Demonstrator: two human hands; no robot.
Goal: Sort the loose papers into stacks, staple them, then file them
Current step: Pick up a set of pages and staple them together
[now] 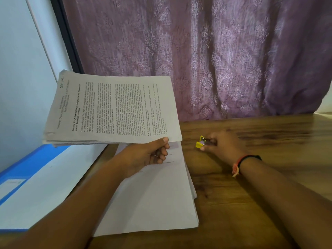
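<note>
Our left hand (150, 155) is pinching a sheaf of printed exam papers (111, 110) by its near edge, lifted off the wooden desk (251, 177) above the bigger paper stack (152, 200) lying there. Right hand (222, 144) is down on the desk with fingers closed around a small yellow stapler (200, 142). Blue file folder (34, 178) sits left of the stack, purple curtain (215, 56) behind.
</note>
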